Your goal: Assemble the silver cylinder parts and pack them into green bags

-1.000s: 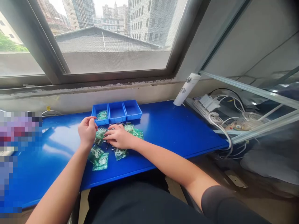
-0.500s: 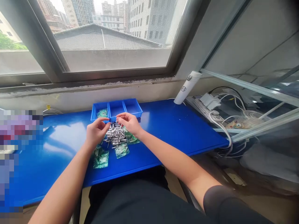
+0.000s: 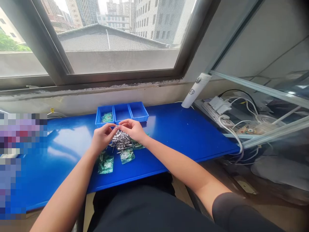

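My left hand [image 3: 103, 136] and my right hand [image 3: 134, 131] meet fingertip to fingertip above a pile of small silver metal pins [image 3: 122, 141]. Both are pinched closed; whatever lies between the fingertips is too small to make out. Around the pile lie green-tinted clear packets of small parts: one packet [image 3: 105, 165] at front left, another packet [image 3: 127, 156] in front, and a third [image 3: 138, 145] partly under my right wrist. Just beyond my fingers stands a blue three-compartment tray [image 3: 122, 112], its left compartment holding green packets [image 3: 106, 117].
The blue table [image 3: 173, 135] runs along a wall below a window [image 3: 120, 58]. A white tumbler [image 3: 196, 91] leans at the back right. Beside the table's right end are a power strip [image 3: 218, 111], white cables [image 3: 235, 137] and a metal frame [image 3: 272, 132]. Something blurred out sits at far left.
My hands have come together, their fingertips now touching above the pile where a gap stood before. The whole view has shifted slightly.
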Motion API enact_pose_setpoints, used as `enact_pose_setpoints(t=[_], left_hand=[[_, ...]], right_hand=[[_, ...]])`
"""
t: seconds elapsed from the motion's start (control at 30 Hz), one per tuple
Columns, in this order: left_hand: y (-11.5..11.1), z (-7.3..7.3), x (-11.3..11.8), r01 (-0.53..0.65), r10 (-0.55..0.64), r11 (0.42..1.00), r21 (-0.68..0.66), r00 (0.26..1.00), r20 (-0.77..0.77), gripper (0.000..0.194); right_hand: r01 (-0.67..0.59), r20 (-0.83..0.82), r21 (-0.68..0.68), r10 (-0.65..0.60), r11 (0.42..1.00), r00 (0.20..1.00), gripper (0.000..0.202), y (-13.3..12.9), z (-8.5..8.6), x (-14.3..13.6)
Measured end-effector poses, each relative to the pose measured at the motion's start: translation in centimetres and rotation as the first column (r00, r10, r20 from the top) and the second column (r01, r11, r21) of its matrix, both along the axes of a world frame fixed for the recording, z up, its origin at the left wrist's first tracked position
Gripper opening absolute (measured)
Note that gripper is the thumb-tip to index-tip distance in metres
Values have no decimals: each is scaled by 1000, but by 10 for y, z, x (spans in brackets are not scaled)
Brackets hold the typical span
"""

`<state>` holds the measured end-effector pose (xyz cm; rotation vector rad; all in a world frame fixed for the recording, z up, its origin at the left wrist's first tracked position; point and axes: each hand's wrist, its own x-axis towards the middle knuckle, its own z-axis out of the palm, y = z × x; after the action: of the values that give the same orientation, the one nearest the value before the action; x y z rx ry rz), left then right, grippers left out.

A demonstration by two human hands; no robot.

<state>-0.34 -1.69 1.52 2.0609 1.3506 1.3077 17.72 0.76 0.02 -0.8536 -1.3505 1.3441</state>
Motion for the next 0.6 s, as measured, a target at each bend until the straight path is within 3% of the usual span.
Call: enact_pose_setpoints(t=[0.6], left_hand=[[1, -4, -1, 47, -46, 998, 35, 998, -30, 25]], right_hand=[[-35, 68, 51, 32, 998, 997, 36, -2, 4, 2]])
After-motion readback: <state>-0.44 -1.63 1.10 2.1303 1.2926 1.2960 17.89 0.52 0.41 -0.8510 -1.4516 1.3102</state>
